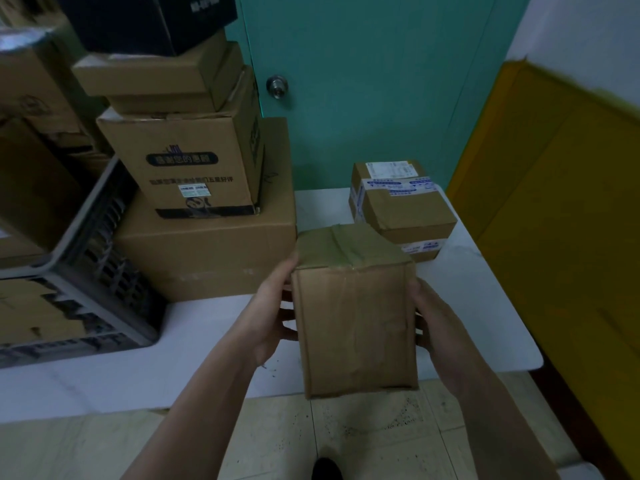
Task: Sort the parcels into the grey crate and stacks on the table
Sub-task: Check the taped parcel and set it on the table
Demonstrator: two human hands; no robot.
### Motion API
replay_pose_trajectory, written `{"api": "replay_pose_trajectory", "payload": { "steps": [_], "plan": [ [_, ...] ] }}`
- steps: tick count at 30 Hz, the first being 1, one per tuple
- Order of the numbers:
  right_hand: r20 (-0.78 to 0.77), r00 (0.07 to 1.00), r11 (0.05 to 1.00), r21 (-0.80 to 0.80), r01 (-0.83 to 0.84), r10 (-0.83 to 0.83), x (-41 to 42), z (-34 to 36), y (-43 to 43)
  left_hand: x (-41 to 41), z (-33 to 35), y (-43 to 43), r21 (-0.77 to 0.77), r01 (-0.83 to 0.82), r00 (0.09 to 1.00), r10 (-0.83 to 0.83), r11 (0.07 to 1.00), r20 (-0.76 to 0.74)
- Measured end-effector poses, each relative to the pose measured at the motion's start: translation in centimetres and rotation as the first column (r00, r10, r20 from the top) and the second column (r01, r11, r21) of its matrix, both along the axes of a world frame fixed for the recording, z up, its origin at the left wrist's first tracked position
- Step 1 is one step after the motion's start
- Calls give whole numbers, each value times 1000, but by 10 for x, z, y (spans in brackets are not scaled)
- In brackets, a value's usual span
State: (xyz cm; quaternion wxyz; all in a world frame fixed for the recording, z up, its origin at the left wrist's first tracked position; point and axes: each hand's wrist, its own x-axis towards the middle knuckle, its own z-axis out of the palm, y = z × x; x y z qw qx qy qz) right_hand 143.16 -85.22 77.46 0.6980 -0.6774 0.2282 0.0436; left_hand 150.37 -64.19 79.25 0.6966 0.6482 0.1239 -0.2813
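I hold a taped brown cardboard parcel (356, 320) upright between both hands, above the front edge of the white table (214, 327). My left hand (273, 310) presses its left side and my right hand (433, 323) its right side. The grey slatted crate (104, 271) stands at the left with brown boxes inside. A tall stack of cardboard boxes (197, 174) rises at the back, topped by a black box (149, 19). Two small labelled parcels (401, 206) sit stacked at the back right, just behind the held parcel.
A teal door (363, 81) with a round knob (277, 85) is behind the table. A yellow panel (561, 216) leans at the right past the table's edge. Tiled floor (346, 438) lies below the table front.
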Motion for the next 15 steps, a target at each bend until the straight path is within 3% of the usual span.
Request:
{"api": "replay_pose_trajectory", "payload": {
  "steps": [4,12,15],
  "plan": [
    [-42,990,988,75,136,-133,5,3,0,-5,-4,-2,-57,16,999,-18,998,-32],
    [-56,989,982,130,140,-134,3,-1,-6,-3,-5,-1,-115,-14,1000,11,993,-27],
    [-82,985,984,73,160,-154,3,-1,-7,1,-6,0,-119,30,998,-36,992,-48]
  ]
}}
